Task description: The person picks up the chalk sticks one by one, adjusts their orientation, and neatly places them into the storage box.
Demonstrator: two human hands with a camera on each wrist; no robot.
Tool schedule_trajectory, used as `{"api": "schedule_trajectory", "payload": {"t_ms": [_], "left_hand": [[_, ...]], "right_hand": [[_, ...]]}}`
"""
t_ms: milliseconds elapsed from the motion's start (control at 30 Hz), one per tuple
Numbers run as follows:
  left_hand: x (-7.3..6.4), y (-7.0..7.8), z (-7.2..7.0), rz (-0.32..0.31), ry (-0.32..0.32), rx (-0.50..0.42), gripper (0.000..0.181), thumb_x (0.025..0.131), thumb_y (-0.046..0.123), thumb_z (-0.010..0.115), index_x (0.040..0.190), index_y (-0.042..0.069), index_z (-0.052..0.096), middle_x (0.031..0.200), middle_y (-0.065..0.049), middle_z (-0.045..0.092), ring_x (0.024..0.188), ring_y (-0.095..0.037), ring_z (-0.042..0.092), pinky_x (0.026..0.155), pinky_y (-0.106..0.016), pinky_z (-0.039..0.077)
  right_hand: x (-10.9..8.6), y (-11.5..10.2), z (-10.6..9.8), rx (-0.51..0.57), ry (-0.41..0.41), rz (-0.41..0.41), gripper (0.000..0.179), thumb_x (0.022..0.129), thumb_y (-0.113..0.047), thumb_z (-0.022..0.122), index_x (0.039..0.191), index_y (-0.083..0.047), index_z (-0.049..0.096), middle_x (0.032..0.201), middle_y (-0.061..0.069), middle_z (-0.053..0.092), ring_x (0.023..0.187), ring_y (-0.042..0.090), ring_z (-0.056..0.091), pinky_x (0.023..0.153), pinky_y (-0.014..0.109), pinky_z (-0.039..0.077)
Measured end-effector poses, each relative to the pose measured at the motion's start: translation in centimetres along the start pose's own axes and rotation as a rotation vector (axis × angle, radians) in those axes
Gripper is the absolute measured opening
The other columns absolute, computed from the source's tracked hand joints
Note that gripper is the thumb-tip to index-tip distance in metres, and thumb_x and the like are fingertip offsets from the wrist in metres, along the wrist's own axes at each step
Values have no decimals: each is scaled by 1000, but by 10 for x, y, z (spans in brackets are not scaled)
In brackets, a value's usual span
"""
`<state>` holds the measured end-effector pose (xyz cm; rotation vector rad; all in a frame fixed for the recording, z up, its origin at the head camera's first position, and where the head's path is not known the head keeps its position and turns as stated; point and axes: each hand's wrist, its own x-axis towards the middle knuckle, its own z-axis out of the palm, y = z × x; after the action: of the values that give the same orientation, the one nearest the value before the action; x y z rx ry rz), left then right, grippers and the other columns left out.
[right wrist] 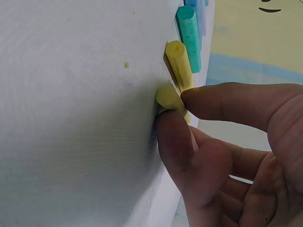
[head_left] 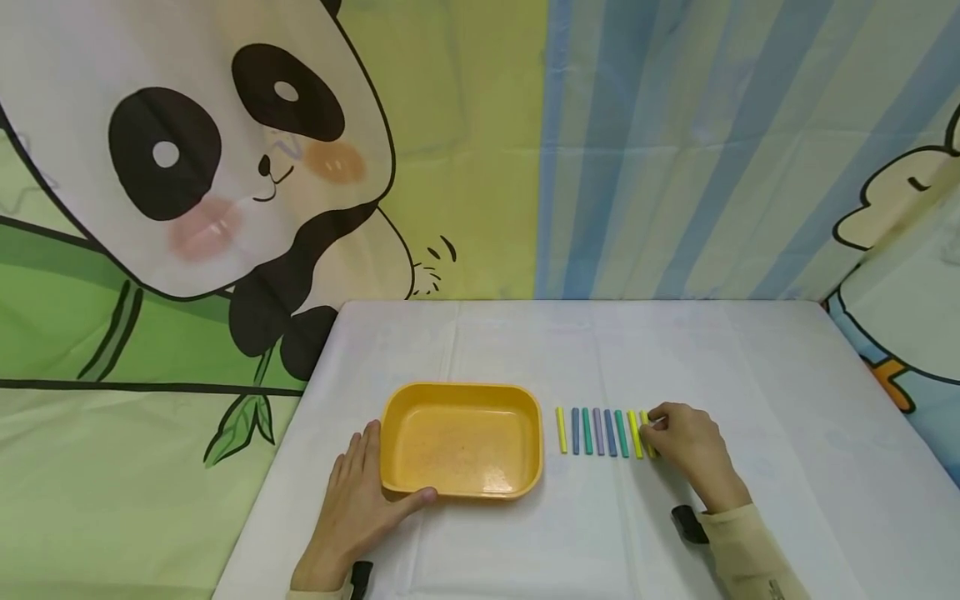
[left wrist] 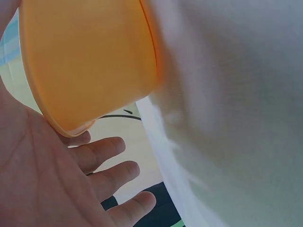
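Note:
A yellow plastic tray [head_left: 450, 442] sits on the white tabletop with nothing inside. My left hand [head_left: 352, 504] spreads around its near left corner, fingers straight along the left side and thumb by the front rim. In the left wrist view, the palm [left wrist: 38, 170] lies against the tray's edge [left wrist: 90, 52]. To the right of the tray, several chalk sticks [head_left: 598, 432] in yellow, blue, green and purple lie in a row. At the row's right end my right hand [head_left: 692, 446] pinches a yellow chalk stick [right wrist: 169, 98] between thumb and fingers, beside another yellow chalk stick [right wrist: 179, 64].
The white-covered table [head_left: 525, 350] meets a printed backdrop cloth [head_left: 465, 150] at its far edge. A green chalk stick [right wrist: 190, 38] lies farther along the row in the right wrist view. A dark wrist strap [head_left: 690, 525] shows at the right sleeve.

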<state>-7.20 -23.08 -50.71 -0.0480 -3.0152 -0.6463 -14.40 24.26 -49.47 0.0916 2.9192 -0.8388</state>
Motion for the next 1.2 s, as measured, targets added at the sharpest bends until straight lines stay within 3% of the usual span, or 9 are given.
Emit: {"api": "schedule_trajectory", "payload": {"t_ms": [367, 667, 867, 1200], "left_hand": [[-2, 2, 0, -3, -15, -23, 139, 67, 89, 64, 164, 8, 4, 164, -20, 22, 149, -43, 20, 117, -62, 17], [-2, 2, 1, 4, -6, -51, 138, 68, 87, 66, 163, 7, 6, 164, -19, 23, 149, -43, 22, 117, -62, 19], [-3, 2, 2, 10, 3, -64, 136, 70, 85, 68, 163, 5, 8, 164, -20, 24, 148, -45, 24, 116, -61, 20], [0, 2, -1, -7, -28, -76, 137, 70, 86, 66, 163, 4, 6, 164, -22, 22, 148, -46, 22, 117, -62, 18]], "right_hand": [[0, 3, -5, 23, -39, 39, 36, 88, -21, 70, 115, 4, 71, 96, 11, 74, 79, 23, 67, 64, 39, 54], [-6, -4, -10, 74, 14, 34, 39, 92, -25, 66, 121, 2, 69, 104, 15, 74, 83, 27, 66, 64, 38, 52], [-7, -21, -13, 223, 24, 32, 42, 94, -24, 65, 129, 0, 65, 109, 16, 72, 64, 21, 68, 54, 32, 53], [-4, -80, -7, 373, 36, -20, 40, 94, -29, 69, 128, -8, 68, 108, 9, 69, 74, 28, 72, 60, 37, 58]]}}
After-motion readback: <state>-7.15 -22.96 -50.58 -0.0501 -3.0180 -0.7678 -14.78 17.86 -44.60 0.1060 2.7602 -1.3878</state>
